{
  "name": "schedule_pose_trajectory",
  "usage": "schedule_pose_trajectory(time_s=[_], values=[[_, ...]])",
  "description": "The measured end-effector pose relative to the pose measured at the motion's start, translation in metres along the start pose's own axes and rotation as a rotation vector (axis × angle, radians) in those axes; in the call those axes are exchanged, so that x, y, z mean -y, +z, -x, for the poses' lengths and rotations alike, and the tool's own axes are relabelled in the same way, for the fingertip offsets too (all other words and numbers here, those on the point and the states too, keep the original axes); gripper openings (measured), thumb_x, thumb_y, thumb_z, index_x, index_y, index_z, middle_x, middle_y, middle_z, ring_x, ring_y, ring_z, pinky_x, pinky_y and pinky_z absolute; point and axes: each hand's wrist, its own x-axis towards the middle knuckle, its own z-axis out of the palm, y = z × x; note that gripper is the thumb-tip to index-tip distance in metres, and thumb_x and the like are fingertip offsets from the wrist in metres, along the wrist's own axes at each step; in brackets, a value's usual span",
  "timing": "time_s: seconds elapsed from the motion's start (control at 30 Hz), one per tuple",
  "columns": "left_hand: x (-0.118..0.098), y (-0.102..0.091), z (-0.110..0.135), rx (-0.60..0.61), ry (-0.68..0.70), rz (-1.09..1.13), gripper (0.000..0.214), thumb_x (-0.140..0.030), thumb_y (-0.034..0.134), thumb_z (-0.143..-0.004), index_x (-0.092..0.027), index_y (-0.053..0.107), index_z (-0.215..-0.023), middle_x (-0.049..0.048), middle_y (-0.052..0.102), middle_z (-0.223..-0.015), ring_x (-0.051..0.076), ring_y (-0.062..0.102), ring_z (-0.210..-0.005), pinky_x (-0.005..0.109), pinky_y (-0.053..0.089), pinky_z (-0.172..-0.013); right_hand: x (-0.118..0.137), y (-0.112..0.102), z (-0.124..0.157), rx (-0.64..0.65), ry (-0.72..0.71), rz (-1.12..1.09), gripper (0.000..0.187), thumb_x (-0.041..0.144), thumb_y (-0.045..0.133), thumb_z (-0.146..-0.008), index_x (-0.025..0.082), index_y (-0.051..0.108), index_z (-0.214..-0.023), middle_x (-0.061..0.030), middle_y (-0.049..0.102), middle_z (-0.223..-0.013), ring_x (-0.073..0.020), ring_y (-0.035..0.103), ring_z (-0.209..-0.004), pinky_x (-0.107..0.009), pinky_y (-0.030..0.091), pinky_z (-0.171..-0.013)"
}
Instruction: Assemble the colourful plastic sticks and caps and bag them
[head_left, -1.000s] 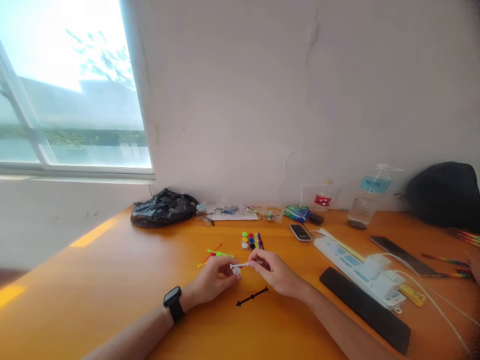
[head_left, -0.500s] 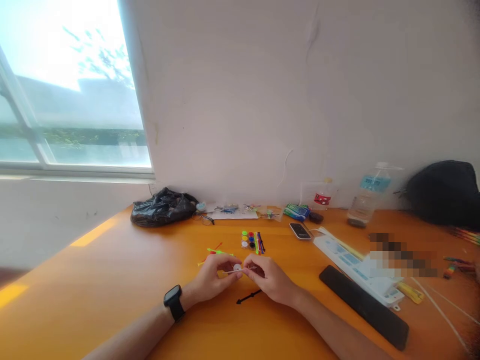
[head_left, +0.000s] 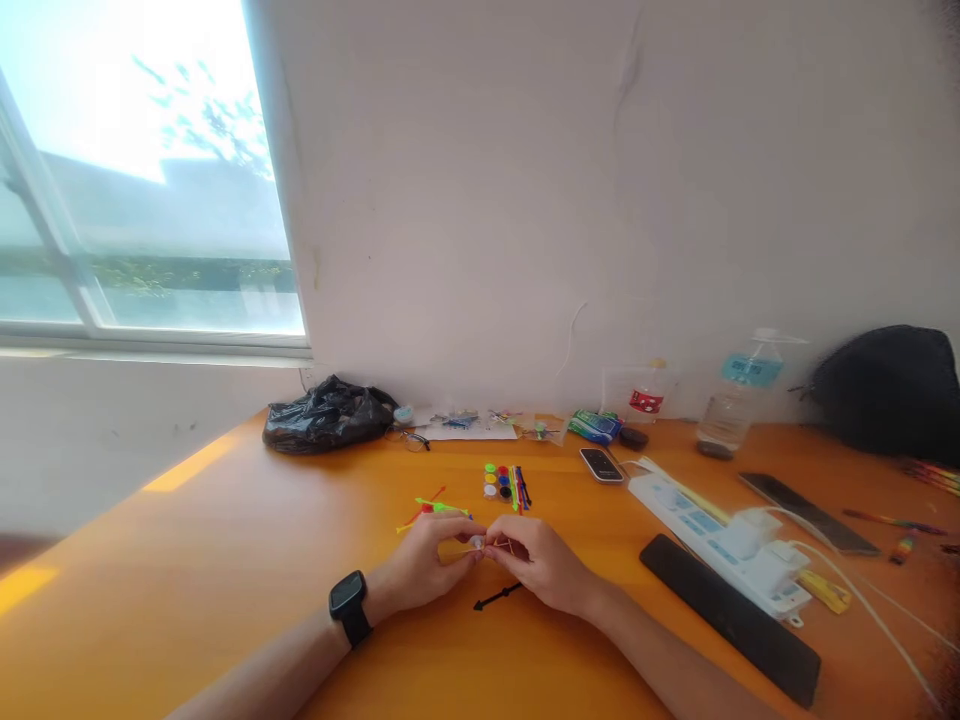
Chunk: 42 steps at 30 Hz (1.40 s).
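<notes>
My left hand (head_left: 427, 552) and my right hand (head_left: 546, 566) meet at the fingertips just over the table, both closed in a pinch. Between the left fingers is a small white disc (head_left: 477, 542). A thin white plastic arrow (head_left: 459, 552) runs across under the disc, gripped by the right fingertips, which hide part of it. Whether disc and arrow are joined I cannot tell. A black arrow (head_left: 495, 598) lies below my right hand, partly covered by it. Beyond the left fingers lie green, red and yellow arrow pieces (head_left: 431, 507).
Several coloured discs (head_left: 490, 480) stand in rows beside a bundle of coloured arrows (head_left: 519, 487). To the right are a power strip (head_left: 675, 502), a long black object (head_left: 731, 620), a phone (head_left: 814, 512) and a bottle (head_left: 731, 410). A black plastic bag (head_left: 326, 415) sits back left.
The fingertips have drawn a little closer together, and the white disc and arrow have tilted slightly between them. Both hands otherwise stay in place. The view has shifted slightly.
</notes>
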Motion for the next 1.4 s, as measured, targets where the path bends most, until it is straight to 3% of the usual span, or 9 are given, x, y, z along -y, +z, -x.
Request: schedule_pose_trajectory(time_s=[0.43,0.83,0.97,1.1,1.27,1.4], values=[[-0.003,-0.002,-0.002,-0.017,0.048,-0.02,0.028,-0.013,0.06,-0.09,-0.022,0.081,-0.105,0.0096,0.078,-0.101,0.022,0.07,-0.09,0.032,0.054,-0.082,-0.007,0.005,0.001,-0.019,0.038,-0.079,0.024,0.04,0.06,-0.101,0.02,0.066,-0.089,0.0022,0.058,-0.074,-0.0128,0.045,-0.066,-0.025,0.036,-0.061],[0.001,0.0,0.001,-0.095,0.01,-0.077,0.011,-0.018,0.063,-0.087,-0.02,0.074,-0.086,0.0024,0.07,-0.074,0.016,0.061,-0.071,0.027,0.048,-0.071,0.0,0.003,0.002,-0.051,-0.035,-0.009,0.023,0.037,0.054,-0.105,0.02,0.067,-0.097,-0.0006,0.063,-0.083,-0.015,0.051,-0.072,-0.027,0.041,-0.068],[-0.005,-0.004,0.0,-0.077,-0.015,0.11,0.017,-0.032,0.066,-0.096,-0.019,0.077,-0.094,0.0078,0.077,-0.091,0.019,0.068,-0.082,0.03,0.054,-0.079,0.004,0.0,0.001,-0.095,-0.093,-0.04,0.024,0.037,0.05,-0.107,0.021,0.067,-0.103,-0.0041,0.066,-0.093,-0.0179,0.058,-0.082,-0.03,0.046,-0.077],[-0.007,-0.008,-0.002,-0.025,-0.129,0.386,0.031,-0.044,0.067,-0.098,-0.017,0.08,-0.104,0.0126,0.078,-0.109,0.024,0.071,-0.099,0.035,0.056,-0.091,0.007,-0.003,-0.001,-0.134,-0.091,-0.054,0.026,0.038,0.047,-0.108,0.022,0.067,-0.105,-0.0057,0.068,-0.098,-0.0196,0.061,-0.088,-0.031,0.049,-0.084],[-0.002,-0.006,-0.003,-0.06,-0.225,0.519,0.036,-0.049,0.075,-0.093,-0.015,0.078,-0.104,0.0112,0.077,-0.103,0.023,0.07,-0.094,0.035,0.057,-0.09,0.007,-0.007,0.001,-0.184,-0.074,-0.014,0.032,0.04,0.048,-0.108,0.025,0.062,-0.132,-0.007,0.068,-0.113,-0.0196,0.062,-0.094,-0.032,0.05,-0.088],[-0.001,-0.006,-0.003,-0.141,-0.259,0.522,0.036,-0.049,0.079,-0.089,-0.015,0.077,-0.1,0.01,0.078,-0.099,0.022,0.07,-0.091,0.033,0.057,-0.086,0.005,-0.01,0.005,-0.244,-0.06,0.029,0.05,0.045,0.044,-0.108,0.024,0.045,-0.154,-0.0026,0.063,-0.093,-0.0154,0.055,-0.074,-0.027,0.047,-0.071]])
